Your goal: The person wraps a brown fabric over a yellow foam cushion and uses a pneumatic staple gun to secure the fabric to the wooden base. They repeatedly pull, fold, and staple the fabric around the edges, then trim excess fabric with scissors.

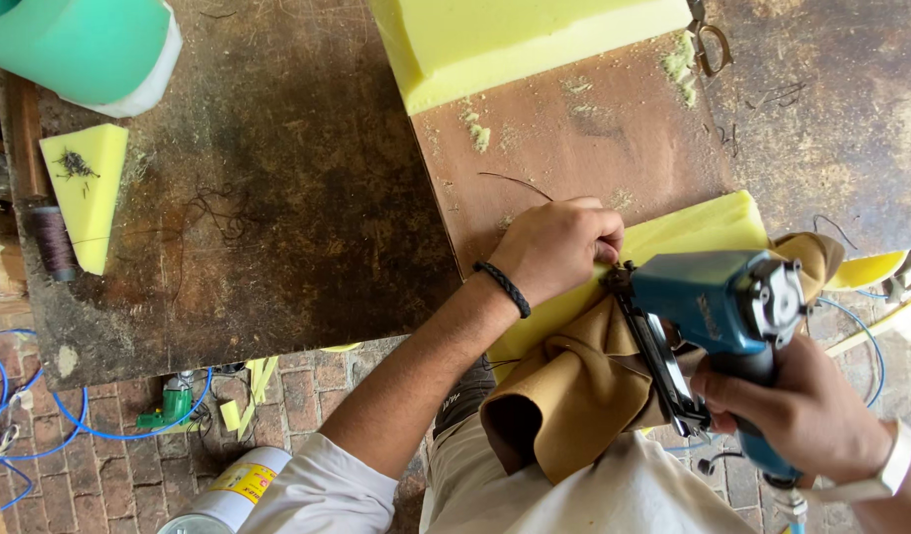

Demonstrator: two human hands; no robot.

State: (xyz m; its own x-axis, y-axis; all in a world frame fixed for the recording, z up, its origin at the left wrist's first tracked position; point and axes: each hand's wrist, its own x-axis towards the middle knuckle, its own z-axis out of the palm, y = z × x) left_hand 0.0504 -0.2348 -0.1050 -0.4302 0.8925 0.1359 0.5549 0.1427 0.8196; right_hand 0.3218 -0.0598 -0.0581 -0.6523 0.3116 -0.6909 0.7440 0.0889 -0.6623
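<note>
The left hand [559, 242] is closed in a fist, pressing down on the edge of a tan leather-like fabric [574, 386] where it laps over a yellow foam pad [693, 232]; the grip appears to keep the covering taut against the foam and the brown board [574, 129] beneath. The right hand [797, 410] is wrapped fully round the grip of a blue pneumatic staple gun [718, 302], whose nose sits just beside the left knuckles, at the fabric's held edge. The rest of the fabric hangs loose off the table [277, 227] edge toward the person's lap. A second foam block [505, 40] lies at the board's far end, and a small foam offcut [85, 188] rests well apart to the left.
</note>
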